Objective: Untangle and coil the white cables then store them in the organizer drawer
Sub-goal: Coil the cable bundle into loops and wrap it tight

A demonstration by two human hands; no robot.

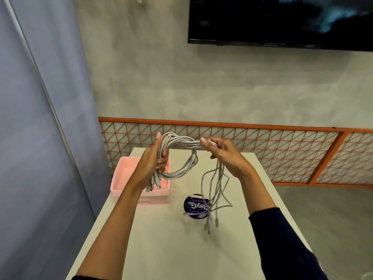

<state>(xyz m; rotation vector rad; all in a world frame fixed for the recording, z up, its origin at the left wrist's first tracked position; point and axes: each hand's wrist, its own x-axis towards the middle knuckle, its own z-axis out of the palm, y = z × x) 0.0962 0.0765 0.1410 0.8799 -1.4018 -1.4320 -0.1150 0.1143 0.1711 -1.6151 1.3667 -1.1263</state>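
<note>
— Holding what, the left hand (149,164)?
— Its fingers curl round the coiled white cables (185,141). The right hand (226,156) pinches the same bundle, with the loose tails (218,170) hanging beneath it.
— And the drawer?
— The pink organizer drawer (121,174) lies just under the left hand, which is the nearer one.

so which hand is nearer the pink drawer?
Left. The left hand grips the cable coil over the pink drawer; the right hand holds it farther right, over the table.
</note>
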